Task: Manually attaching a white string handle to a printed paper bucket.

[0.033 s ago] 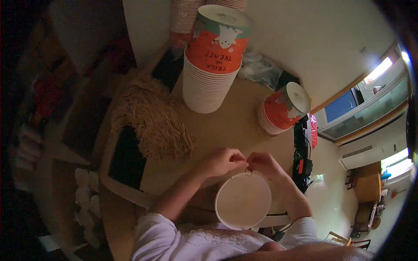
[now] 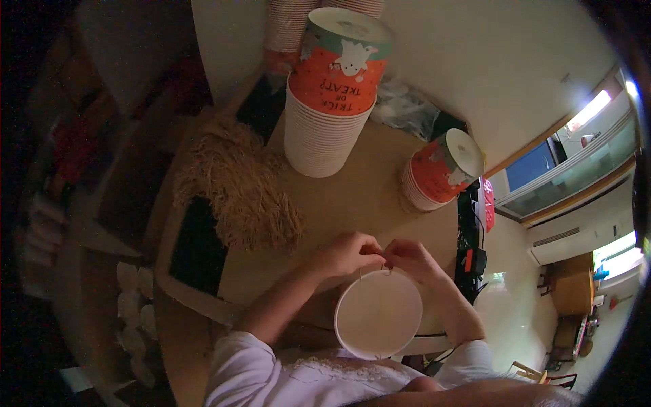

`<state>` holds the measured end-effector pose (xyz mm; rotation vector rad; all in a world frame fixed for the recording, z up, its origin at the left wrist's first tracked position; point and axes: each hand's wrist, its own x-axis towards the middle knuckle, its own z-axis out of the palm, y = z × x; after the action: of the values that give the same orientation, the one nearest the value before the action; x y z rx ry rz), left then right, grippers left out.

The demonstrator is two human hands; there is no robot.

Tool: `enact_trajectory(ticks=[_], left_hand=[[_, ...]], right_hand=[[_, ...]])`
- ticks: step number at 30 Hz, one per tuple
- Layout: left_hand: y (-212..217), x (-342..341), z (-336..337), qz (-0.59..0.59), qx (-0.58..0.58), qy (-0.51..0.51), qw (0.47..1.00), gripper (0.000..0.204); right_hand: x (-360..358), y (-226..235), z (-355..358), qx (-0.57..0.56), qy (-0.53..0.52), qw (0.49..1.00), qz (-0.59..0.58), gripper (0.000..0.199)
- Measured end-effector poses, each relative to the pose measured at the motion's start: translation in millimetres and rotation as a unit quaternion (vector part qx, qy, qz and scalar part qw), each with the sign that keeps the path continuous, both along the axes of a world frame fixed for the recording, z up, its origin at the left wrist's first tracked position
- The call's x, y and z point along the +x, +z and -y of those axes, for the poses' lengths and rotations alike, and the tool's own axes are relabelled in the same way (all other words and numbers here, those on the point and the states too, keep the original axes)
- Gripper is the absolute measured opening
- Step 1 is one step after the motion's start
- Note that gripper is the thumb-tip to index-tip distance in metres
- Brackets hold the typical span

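Observation:
A white paper bucket (image 2: 378, 316) stands against my front with its round mouth facing up; its inside looks bare. Just beyond its far rim, my left hand (image 2: 347, 256) and my right hand (image 2: 412, 260) meet fingertip to fingertip. Both are closed in a pinch on a thin cord (image 2: 361, 275), whose strands run down to the bucket's rim. The exact spot between the fingertips is hidden. Ahead and to the left, a tangled bundle of tan cords (image 2: 237, 186) lies on the table.
A tall stack of upside-down paper buckets (image 2: 322, 139), orange and green on top, rises at the back. A shorter stack (image 2: 434, 178) stands at the right edge, near black cables and a plug (image 2: 477, 260). Clear plastic bags (image 2: 405, 108) lie against the wall.
My fingers have shifted slightly, and the two pinches have come closer together over the cord. The bucket stays where it was.

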<state>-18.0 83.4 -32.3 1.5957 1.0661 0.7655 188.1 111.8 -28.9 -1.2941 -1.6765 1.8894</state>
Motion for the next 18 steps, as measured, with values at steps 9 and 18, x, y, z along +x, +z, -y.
enact_trajectory(ticks=[9, 18], left_hand=[[-44, 15, -11, 0.118, -0.081, 0.061, 0.988, 0.008], [-70, 24, -8, 0.177, -0.12, 0.101, 0.972, 0.009]], right_hand=[[9, -21, 4, 0.201, -0.034, 0.977, -0.057, 0.012], [0, -39, -3, 0.42, 0.052, 0.905, -0.044, 0.019]])
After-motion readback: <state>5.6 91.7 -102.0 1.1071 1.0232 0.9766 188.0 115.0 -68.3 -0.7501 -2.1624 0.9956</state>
